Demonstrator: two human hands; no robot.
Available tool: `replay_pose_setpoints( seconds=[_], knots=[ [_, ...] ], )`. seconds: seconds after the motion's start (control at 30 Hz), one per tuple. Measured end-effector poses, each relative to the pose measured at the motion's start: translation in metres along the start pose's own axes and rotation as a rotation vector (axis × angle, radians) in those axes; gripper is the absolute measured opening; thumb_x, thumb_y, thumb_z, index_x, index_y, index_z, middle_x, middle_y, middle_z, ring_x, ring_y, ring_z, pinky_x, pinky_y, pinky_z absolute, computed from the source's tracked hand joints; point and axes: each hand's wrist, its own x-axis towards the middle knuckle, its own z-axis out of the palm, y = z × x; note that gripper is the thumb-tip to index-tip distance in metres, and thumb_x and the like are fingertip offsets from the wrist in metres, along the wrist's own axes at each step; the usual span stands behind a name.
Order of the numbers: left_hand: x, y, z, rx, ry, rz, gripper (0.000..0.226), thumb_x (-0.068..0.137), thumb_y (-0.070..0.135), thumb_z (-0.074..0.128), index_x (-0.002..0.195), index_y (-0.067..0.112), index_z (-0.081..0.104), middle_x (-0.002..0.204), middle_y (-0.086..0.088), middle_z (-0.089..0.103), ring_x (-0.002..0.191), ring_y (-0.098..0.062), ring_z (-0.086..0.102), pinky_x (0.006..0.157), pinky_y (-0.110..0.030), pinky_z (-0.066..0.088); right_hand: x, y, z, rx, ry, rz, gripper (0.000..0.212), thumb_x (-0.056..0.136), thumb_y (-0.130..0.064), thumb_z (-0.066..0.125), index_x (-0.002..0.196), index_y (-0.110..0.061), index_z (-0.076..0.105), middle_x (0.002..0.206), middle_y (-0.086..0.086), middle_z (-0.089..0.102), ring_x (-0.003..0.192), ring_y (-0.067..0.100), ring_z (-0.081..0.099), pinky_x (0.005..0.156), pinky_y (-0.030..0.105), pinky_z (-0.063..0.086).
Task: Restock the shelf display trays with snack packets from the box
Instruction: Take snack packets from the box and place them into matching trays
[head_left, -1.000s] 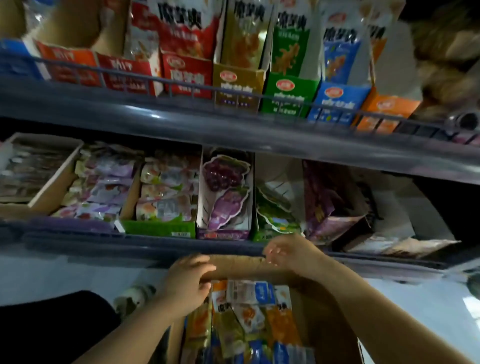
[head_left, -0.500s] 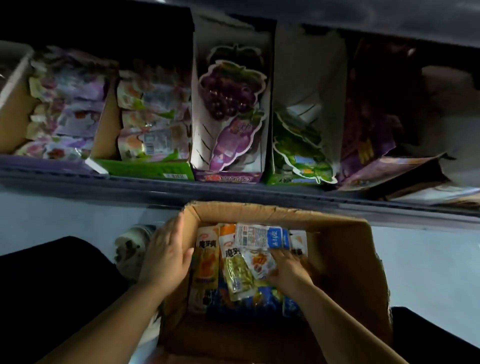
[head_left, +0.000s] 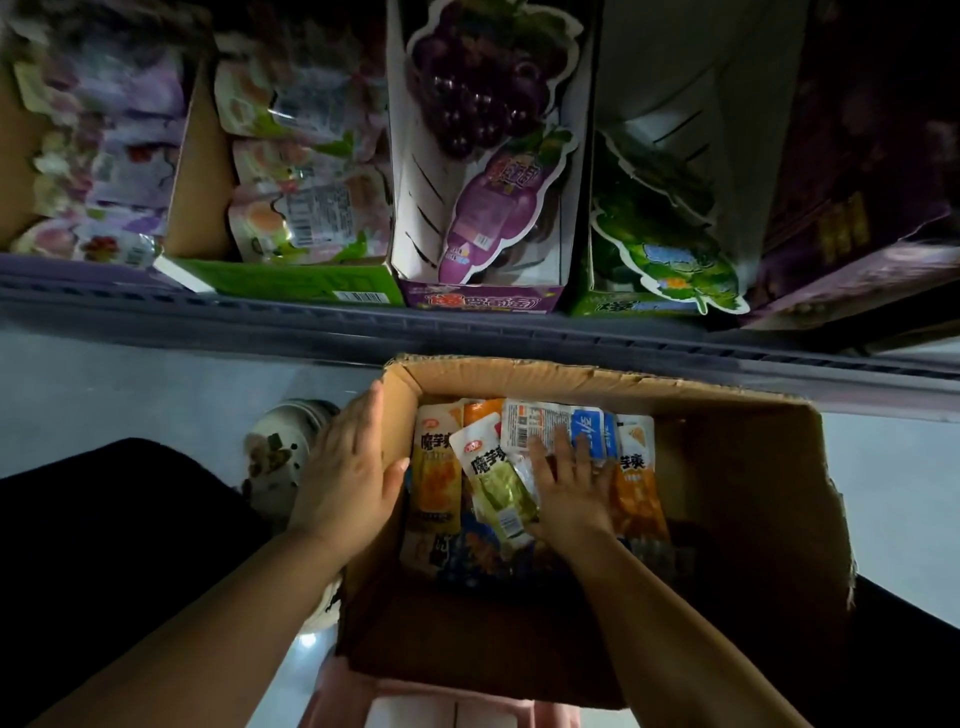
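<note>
Cardboard box (head_left: 727, 467) sits at six o'clock below the shelf trays (head_left: 483, 301), with snack packets (head_left: 436, 467) heaped inside. The left hand (head_left: 348, 467), fingers straight, still presses its nine-o'clock wall. The right hand (head_left: 571, 488) has reached further toward twelve o'clock and lies flat, fingers spread, on the packets.

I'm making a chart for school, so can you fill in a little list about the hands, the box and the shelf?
steadying: left hand flat against the left wall of the cardboard box, fingers straight
reaching: right hand inside the box, fingers spread on the snack packets
box: open, on the floor side of the shelf edge, holding mixed packets
shelf: rows of trays, a grape tray in the middle
</note>
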Motion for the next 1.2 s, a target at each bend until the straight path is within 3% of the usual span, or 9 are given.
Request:
replay_pose_setpoints(
  seconds=[0.13,0.33,0.43,0.57,0.87,0.97,1.2],
  knots=[
    [0.0,0.003,0.002,-0.086,0.02,0.007,0.075,0.088,0.022,0.055,0.141,0.003,0.006,0.148,-0.019,0.024,0.136,-0.032,0.028,0.107,-0.032,0.015,0.002,0.008,-0.004,0.109,0.046,0.015,0.087,0.092,-0.036,0.049,0.145,-0.016,-0.017,0.152,0.013,-0.023,0.141,0.035,-0.013,0.113,0.053,-0.002],
    [0.0,0.006,0.0,-0.112,-0.009,-0.021,0.073,0.09,0.023,0.05,0.143,0.005,0.004,0.151,-0.015,0.017,0.139,-0.028,0.02,0.107,-0.027,0.009,0.005,0.018,-0.015,0.186,0.148,0.014,0.066,0.092,-0.004,0.04,0.147,-0.015,0.005,0.156,0.005,0.005,0.141,0.027,0.018,0.111,0.041,0.022],
    [0.001,0.008,-0.001,-0.124,-0.015,-0.029,0.072,0.09,0.022,0.05,0.143,0.005,0.004,0.152,-0.014,0.017,0.139,-0.027,0.02,0.108,-0.028,0.011,0.004,0.023,-0.027,0.173,0.196,-0.008,0.062,0.089,0.002,0.043,0.144,-0.015,0.019,0.152,0.004,0.021,0.131,0.028,0.037,0.102,0.037,0.035],
    [0.001,0.009,-0.004,-0.12,-0.029,-0.041,0.072,0.09,0.021,0.05,0.143,0.004,0.004,0.151,-0.015,0.017,0.139,-0.028,0.021,0.11,-0.032,0.014,-0.001,0.03,-0.044,0.131,0.221,-0.013,0.048,0.09,-0.001,0.044,0.135,-0.017,0.036,0.131,0.007,0.051,0.113,0.024,0.055,0.087,0.031,0.045],
    [-0.006,0.017,-0.031,0.026,-0.148,-0.101,0.073,0.095,0.037,0.035,0.144,0.01,-0.011,0.155,-0.008,0.002,0.142,-0.022,0.005,0.114,-0.034,0.007,-0.05,0.047,-0.075,0.214,0.266,0.089,0.039,0.095,-0.011,0.037,0.13,-0.023,0.049,0.127,0.005,0.057,0.116,0.022,0.054,0.096,0.03,0.041],
    [-0.013,0.026,-0.046,0.104,-0.16,-0.081,0.069,0.097,0.04,0.029,0.144,0.013,-0.013,0.155,-0.005,-0.006,0.143,-0.022,-0.001,0.114,-0.035,0.001,-0.075,0.048,-0.085,0.288,0.308,0.13,0.032,0.096,-0.015,0.039,0.122,-0.02,0.057,0.12,0.004,0.062,0.108,0.02,0.058,0.085,0.025,0.042],
    [-0.026,0.054,-0.082,-0.128,-0.055,-0.052,0.065,0.095,0.041,0.036,0.146,0.016,0.006,0.155,-0.002,0.007,0.142,-0.018,0.004,0.114,-0.034,0.002,-0.142,0.032,-0.119,0.595,0.484,0.069,0.032,0.092,-0.019,0.048,0.123,-0.021,0.057,0.118,0.006,0.063,0.103,0.023,0.059,0.081,0.024,0.044]
  ],
)
